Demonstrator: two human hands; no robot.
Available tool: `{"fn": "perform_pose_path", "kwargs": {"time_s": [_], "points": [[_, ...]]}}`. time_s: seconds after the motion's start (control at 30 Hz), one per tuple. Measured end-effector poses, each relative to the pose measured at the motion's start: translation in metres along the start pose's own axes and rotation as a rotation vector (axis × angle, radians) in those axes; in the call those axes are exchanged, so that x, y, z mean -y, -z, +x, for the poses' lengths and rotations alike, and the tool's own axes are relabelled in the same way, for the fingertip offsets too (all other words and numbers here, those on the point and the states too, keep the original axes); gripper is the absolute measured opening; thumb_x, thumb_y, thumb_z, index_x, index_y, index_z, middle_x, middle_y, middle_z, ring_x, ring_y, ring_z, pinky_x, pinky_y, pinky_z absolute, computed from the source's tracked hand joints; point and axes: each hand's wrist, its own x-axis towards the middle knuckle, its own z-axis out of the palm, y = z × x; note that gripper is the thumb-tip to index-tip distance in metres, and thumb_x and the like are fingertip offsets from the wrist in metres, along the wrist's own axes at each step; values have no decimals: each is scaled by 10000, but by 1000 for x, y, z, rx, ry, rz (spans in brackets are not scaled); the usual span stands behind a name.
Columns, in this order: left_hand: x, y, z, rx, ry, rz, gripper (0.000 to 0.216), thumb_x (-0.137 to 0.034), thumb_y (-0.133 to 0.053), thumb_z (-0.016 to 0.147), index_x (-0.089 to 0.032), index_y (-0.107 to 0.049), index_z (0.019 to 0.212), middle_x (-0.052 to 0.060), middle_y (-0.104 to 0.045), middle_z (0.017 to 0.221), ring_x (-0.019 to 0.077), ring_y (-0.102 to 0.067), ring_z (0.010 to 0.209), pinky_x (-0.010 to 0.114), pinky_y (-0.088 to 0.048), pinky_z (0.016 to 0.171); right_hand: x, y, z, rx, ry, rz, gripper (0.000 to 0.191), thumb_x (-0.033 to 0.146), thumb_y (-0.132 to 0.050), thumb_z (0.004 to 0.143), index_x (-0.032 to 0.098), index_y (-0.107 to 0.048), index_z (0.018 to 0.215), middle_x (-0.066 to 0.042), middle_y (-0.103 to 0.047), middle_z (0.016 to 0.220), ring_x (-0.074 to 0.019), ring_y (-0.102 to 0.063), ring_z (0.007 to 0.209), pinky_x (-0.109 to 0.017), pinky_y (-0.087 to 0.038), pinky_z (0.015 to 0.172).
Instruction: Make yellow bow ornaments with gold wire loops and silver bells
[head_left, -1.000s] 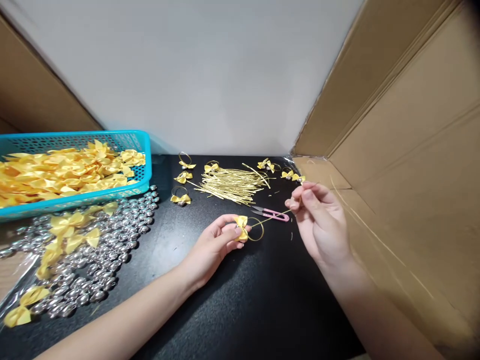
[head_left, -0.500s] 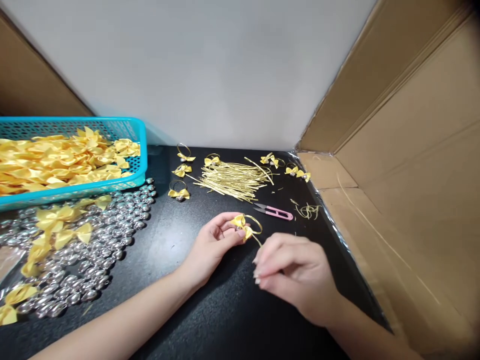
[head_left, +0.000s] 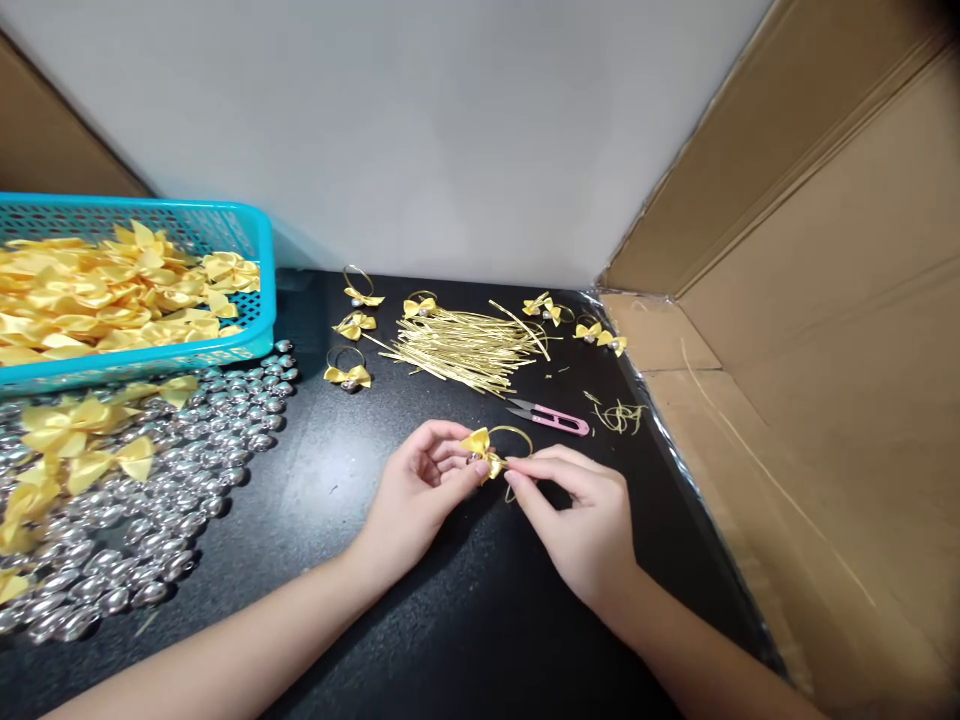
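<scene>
Between finger and thumb of my left hand [head_left: 420, 490] is a yellow satin bow [head_left: 480, 445] with a silver bead beneath it. A gold cord [head_left: 517, 432] loops up from the bow and curves round to the right. My right hand [head_left: 581, 505] is closed in a pinch on the cord close to the bow, with a thin end hanging below its fingertips. Just beyond my hands, pink thread snips [head_left: 555, 418] lie with their blades pointing left. Behind them is a pile of cut gold cords [head_left: 465, 350].
A turquoise basket [head_left: 262, 335] of yellow bows stands at the left. In front of it spread many silver beads [head_left: 172, 510] with loose bows on top. Looped bows [head_left: 348, 375] lie around the cord pile. Cord scraps [head_left: 621, 417] lie near the right edge, beside cardboard [head_left: 825, 300].
My right hand has moved up and left to the bow and now pinches the cord. My left hand keeps its hold on the bow. The view has shifted slightly.
</scene>
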Motion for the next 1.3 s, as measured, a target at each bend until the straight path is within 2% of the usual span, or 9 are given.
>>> {"fn": "perform_pose_path", "kwargs": {"time_s": [0.17, 0.3, 0.4, 0.67, 0.93, 1.07, 1.3], "points": [[-2, -2, -6, -26, -94, 95, 373, -199, -797, 750, -244, -633, 1083, -17, -701, 778, 129, -633, 712, 232, -516, 689, -4, 0, 1, -17, 150, -126, 222, 72, -608, 813, 207, -783, 836, -47, -726, 690, -157, -670, 575, -263, -564, 555], [-4, -4, -9, -28, -123, 196, 247, -220, -775, 775, -232, -720, 1016, 0, -700, 777, 150, -638, 703, 255, -512, 680, -6, -2, 1, 10, 181, -170, 249, 68, -571, 823, 208, -775, 846, -28, -684, 643, -138, -627, 547, -248, -540, 535], [-3, -3, -9, -3, -114, 209, 189, -239, -757, 794, -223, -715, 978, 15, -717, 807, 164, -657, 714, 272, -521, 690, -5, -2, 0, 7, 202, -199, 256, 63, -553, 824, 206, -764, 839, -16, -654, 615, -128, -598, 529, -241, -519, 521], [-4, -3, -7, -16, -109, 231, 147, -236, -779, 761, -208, -641, 801, -6, -681, 750, 133, -613, 670, 230, -490, 643, -5, -3, -2, 35, 216, -276, 233, 63, -545, 824, 204, -730, 809, -20, -659, 638, -134, -609, 555, -247, -521, 551], [-7, -3, -9, -23, -83, 303, 77, -226, -741, 775, -213, -717, 847, 2, -710, 734, 137, -614, 622, 226, -475, 586, -10, -7, -6, 59, 194, -300, 224, 63, -530, 815, 199, -705, 787, -18, -637, 639, -127, -585, 556, -244, -498, 549], [-6, -2, -8, -23, -91, 316, 39, -218, -734, 774, -214, -705, 798, -8, -695, 703, 129, -608, 610, 213, -477, 581, -9, -8, -6, 60, 188, -286, 210, 65, -537, 819, 183, -708, 791, -15, -630, 628, -120, -573, 544, -238, -491, 543], [-6, -3, -9, -15, -104, 297, 96, -213, -746, 773, -218, -652, 788, -21, -673, 697, 124, -611, 623, 206, -488, 593, -6, -9, -6, 50, 165, -258, 214, 71, -538, 826, 191, -714, 809, -15, -644, 641, -121, -584, 550, -234, -500, 543]]}}
